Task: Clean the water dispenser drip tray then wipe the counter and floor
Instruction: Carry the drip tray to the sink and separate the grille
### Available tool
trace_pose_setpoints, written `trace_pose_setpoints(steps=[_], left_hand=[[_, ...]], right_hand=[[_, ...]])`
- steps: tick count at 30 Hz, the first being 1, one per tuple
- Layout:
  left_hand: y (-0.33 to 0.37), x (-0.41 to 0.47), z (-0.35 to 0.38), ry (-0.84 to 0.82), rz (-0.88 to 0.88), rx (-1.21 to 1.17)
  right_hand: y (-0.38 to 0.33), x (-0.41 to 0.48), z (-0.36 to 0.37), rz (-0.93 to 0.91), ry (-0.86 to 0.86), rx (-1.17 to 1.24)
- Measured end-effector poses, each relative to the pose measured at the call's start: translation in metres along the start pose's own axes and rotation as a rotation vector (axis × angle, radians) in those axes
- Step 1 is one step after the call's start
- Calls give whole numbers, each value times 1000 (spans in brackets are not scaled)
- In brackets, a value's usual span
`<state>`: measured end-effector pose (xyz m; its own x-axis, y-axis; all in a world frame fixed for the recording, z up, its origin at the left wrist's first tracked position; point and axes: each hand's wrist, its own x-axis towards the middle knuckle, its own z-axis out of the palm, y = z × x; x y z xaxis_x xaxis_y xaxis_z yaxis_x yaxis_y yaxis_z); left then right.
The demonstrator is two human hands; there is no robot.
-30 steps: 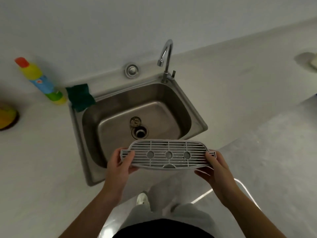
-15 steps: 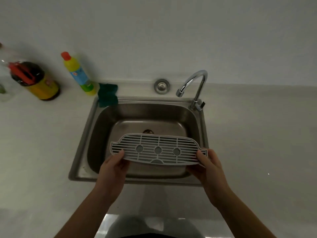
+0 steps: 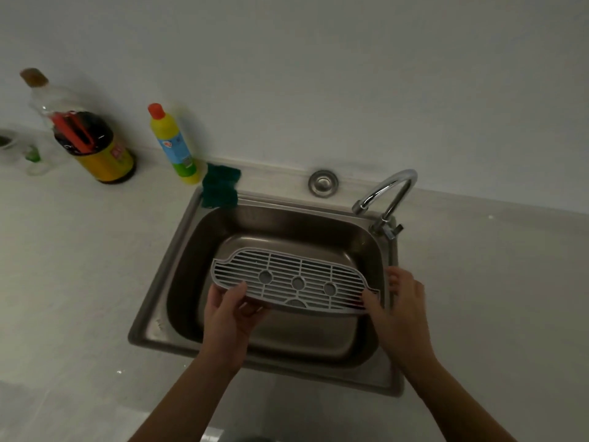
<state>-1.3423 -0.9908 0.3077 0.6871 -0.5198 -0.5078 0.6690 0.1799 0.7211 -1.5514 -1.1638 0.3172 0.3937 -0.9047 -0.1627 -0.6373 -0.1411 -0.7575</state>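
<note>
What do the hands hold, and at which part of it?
The drip tray grate. The left hand grips its left front edge; the right hand touches its right end, grip unclear.
</note>
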Motion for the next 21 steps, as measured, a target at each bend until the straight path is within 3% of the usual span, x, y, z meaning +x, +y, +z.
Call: trace_pose_setpoints(steps=[2,6,15,21], left_hand=[[2,10,-2,-4,-15,-18],[8,28,-5,-43,-24,7],[19,61,-8,-105,-74,6],[21,75,-13,-108,-89,6]], right_hand=[[-23,4,6,-283,-3,-176],[-67,16,39,-551,-316,-410],[-104,54,66,-578,-509,-682],[-118,67,74,-678,-507,-858]])
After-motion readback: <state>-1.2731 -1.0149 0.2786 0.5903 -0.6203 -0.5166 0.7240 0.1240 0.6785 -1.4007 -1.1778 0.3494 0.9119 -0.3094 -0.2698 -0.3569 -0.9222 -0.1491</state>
